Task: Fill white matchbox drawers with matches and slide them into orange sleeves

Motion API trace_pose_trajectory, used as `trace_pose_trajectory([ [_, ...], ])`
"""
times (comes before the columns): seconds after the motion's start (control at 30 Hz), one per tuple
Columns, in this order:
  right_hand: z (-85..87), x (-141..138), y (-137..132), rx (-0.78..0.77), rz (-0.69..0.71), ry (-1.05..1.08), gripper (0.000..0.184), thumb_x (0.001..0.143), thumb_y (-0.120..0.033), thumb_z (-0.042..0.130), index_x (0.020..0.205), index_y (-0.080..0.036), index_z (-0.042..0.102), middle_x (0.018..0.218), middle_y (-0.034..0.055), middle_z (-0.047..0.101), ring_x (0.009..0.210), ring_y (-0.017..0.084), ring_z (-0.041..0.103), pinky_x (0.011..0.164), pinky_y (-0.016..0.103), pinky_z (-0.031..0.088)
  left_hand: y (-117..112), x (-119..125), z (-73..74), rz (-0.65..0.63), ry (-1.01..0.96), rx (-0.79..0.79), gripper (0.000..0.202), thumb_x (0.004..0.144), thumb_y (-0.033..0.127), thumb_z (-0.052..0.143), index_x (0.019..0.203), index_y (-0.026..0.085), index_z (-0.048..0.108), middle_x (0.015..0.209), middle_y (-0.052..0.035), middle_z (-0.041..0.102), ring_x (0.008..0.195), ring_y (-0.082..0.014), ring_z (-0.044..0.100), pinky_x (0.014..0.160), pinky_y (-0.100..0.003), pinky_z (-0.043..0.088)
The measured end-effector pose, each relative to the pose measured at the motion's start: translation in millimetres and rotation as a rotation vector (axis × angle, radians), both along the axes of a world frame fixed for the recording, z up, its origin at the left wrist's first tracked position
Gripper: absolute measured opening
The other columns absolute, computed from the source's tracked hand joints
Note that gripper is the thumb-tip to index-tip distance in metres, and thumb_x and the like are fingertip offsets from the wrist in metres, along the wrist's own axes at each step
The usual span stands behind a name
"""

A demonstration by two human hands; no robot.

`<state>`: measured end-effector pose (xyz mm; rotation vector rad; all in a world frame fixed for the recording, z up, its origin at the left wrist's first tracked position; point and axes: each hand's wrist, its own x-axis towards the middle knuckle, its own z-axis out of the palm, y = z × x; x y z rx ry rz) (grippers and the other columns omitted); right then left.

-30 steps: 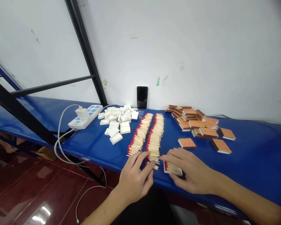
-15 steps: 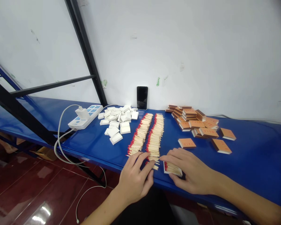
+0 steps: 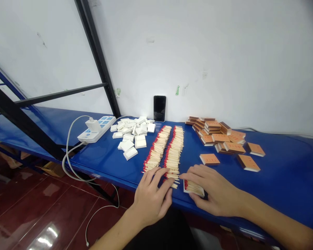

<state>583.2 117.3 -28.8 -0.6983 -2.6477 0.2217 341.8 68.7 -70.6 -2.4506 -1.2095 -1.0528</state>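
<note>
Two long rows of red-tipped wooden matches lie side by side, a left row [image 3: 158, 147] and a right row [image 3: 174, 149]. My left hand [image 3: 151, 198] is over their near ends, its fingers apart and fingertips touching the matches. Nothing shows lifted between them. My right hand [image 3: 211, 189] curls round a small white matchbox tray [image 3: 202, 195] at the table's front edge, thumb on the near side and fingers on the far side. Matches [image 3: 192, 186] fill the tray, heads toward the left. Part of the tray is hidden by the hand.
White matchbox trays [image 3: 130, 153] are heaped left of the matches. Orange-brown matchbox sleeves [image 3: 233, 147] are piled to the right on the blue table [image 3: 281, 173]. A phone [image 3: 159, 108] leans on the wall. A power strip [image 3: 97, 130] with cables lies by the black frame.
The whole view has shifted very slightly. Both hands keep almost the same place, the left at the matches and the right around the tray.
</note>
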Motion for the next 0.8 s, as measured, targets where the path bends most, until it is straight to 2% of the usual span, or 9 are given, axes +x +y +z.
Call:
trace_pose_trajectory([
  [0.3,-0.3,0.3,-1.4,-0.047,-0.019,-0.044,0.035,0.085,-0.02,0.059,0.12,-0.019,0.064,0.101,0.0104,0.063,0.092,0.027,0.059,0.086,0.045,0.046,0.2,-0.3,0.6,-0.015,-0.009,-0.003,0.03,0.093,0.016,0.053,0.119,0.016,0.069,0.126,-0.0127,0.065,0.116,-0.03,0.055,0.099,-0.046,0.049],
  [0.8,4.5,-0.8,-1.8,-0.133,0.009,-0.111,0.031,0.085,-0.017,0.058,0.115,-0.023,0.066,0.094,0.0056,0.057,0.083,0.02,0.051,0.077,0.035,0.036,3.2,0.7,-5.6,-0.043,-0.056,0.109,0.023,0.09,0.012,0.056,0.108,0.013,0.07,0.112,-0.0122,0.07,0.105,-0.0283,0.058,0.09,-0.042,0.052],
])
